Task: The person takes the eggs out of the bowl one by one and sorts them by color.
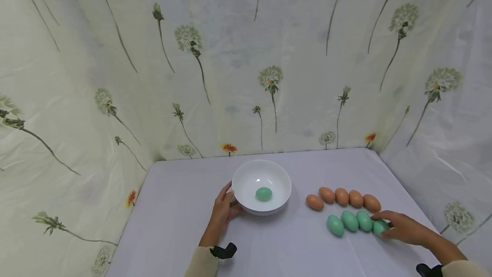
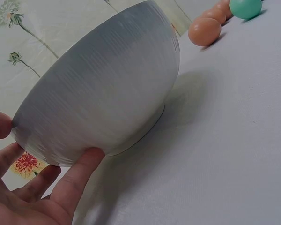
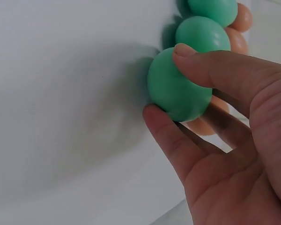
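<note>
A white bowl [image 1: 246,174] stands on the table with one green egg [image 1: 264,194] inside. My left hand [image 1: 224,208] holds the bowl's left side from outside, fingers near the rim and thumb lower down by the base, as the left wrist view [image 2: 42,192] shows. At the right, my right hand [image 1: 404,227] pinches the rightmost green egg [image 1: 379,227] of a row between thumb and fingers. That egg [image 3: 175,89] sits beside its neighbour [image 3: 202,35] in the right wrist view. Several other green eggs [image 1: 349,221] lie to its left.
Behind the green eggs lies a row of several brown eggs [image 1: 341,197]. A pale cloth covers the table [image 1: 180,208]. Flower-printed curtains [image 1: 230,76] hang along the table's back and both sides.
</note>
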The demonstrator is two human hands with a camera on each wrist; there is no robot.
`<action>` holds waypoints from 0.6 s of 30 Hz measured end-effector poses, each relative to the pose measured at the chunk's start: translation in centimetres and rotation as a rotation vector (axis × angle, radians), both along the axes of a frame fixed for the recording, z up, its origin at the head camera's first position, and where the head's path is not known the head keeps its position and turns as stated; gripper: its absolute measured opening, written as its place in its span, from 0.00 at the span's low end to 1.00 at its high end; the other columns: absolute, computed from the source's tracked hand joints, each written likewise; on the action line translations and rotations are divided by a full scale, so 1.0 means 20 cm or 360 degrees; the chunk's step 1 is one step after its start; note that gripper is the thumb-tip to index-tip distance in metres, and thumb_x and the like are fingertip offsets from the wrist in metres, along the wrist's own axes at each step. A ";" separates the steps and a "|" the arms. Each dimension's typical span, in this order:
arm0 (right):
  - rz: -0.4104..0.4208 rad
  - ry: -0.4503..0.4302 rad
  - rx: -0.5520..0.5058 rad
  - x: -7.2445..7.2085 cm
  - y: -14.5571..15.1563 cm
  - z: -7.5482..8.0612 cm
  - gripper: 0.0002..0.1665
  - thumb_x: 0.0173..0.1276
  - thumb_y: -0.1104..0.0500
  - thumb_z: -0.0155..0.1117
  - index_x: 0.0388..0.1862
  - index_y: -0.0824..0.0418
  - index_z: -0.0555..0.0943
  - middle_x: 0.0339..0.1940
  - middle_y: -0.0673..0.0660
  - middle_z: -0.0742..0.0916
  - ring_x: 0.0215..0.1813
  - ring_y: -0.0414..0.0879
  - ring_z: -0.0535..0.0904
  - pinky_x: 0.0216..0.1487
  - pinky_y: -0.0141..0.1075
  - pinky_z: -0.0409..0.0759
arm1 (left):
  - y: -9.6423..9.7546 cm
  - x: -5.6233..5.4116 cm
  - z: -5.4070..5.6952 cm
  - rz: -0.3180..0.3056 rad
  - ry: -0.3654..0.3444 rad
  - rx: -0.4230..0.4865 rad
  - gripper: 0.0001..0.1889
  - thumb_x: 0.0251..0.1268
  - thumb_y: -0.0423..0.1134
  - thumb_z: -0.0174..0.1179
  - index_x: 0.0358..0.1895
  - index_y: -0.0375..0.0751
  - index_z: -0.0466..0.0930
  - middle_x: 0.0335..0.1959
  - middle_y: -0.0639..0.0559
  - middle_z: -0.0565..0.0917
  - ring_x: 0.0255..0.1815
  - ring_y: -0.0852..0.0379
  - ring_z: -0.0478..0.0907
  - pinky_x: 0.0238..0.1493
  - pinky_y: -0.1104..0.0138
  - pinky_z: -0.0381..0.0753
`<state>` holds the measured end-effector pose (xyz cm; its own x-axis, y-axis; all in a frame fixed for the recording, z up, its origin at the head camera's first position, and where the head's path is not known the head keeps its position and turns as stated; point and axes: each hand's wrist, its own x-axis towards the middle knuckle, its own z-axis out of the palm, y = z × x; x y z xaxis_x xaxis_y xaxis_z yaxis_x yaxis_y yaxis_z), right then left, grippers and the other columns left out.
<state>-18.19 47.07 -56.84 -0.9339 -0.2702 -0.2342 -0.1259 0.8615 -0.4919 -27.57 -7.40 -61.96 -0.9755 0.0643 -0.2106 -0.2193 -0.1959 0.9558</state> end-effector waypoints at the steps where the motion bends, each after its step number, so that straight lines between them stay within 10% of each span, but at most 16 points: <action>1: -0.0009 0.0005 0.0002 0.00 0.00 -0.01 0.34 0.54 0.52 0.77 0.58 0.66 0.80 0.58 0.66 0.84 0.55 0.36 0.78 0.47 0.38 0.82 | 0.00 0.00 0.00 0.0000 0.0001 0.0001 0.27 0.77 0.45 0.47 0.77 0.55 0.62 0.70 0.39 0.72 0.49 0.50 0.84 0.47 0.52 0.87; 6: -0.0032 0.0071 0.0028 0.01 -0.02 -0.02 0.36 0.53 0.52 0.78 0.59 0.65 0.80 0.59 0.66 0.84 0.53 0.28 0.75 0.46 0.31 0.80 | 0.00 -0.01 0.00 0.0015 -0.0002 -0.0004 0.26 0.77 0.45 0.47 0.76 0.56 0.63 0.69 0.40 0.73 0.49 0.50 0.84 0.47 0.53 0.87; 18: -0.0014 0.0033 0.0056 -0.01 -0.03 0.08 0.39 0.57 0.54 0.76 0.62 0.73 0.75 0.59 0.73 0.81 0.52 0.63 0.83 0.48 0.47 0.84 | 0.00 -0.01 0.00 -0.0004 -0.0004 0.0008 0.27 0.77 0.45 0.48 0.77 0.53 0.62 0.70 0.37 0.71 0.51 0.47 0.83 0.47 0.53 0.87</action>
<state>-18.39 46.43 -55.20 -0.9411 -0.2536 -0.2238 -0.1279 0.8794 -0.4587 -27.73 -7.39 -62.04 -0.9748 0.0675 -0.2124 -0.2218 -0.2000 0.9543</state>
